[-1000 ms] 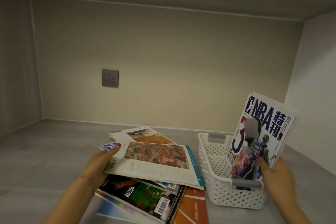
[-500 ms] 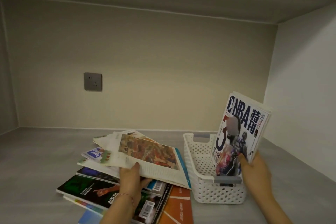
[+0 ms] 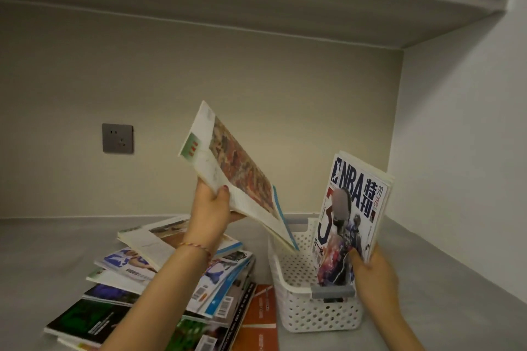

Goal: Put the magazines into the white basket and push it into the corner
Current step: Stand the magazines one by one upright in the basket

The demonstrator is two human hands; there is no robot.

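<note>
Head view: left hand (image 3: 211, 208) grips a tilted magazine (image 3: 236, 177) — its low corner over the basket (image 3: 288, 288); right hand (image 3: 373, 276) holds the NBA issue (image 3: 353, 208) upright inside.

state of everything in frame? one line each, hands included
left hand: raised, gripping the painting-cover magazine
painting-cover magazine: lifted, tilted, lower corner at the basket mouth
right hand: holding the NBA magazine by its lower edge
NBA magazine: upright in the basket, against its right side
white basket: upright on the surface, away from the corner
magazine pile: fanned out flat, left of the basket
wall socket: nothing plugged in
</note>
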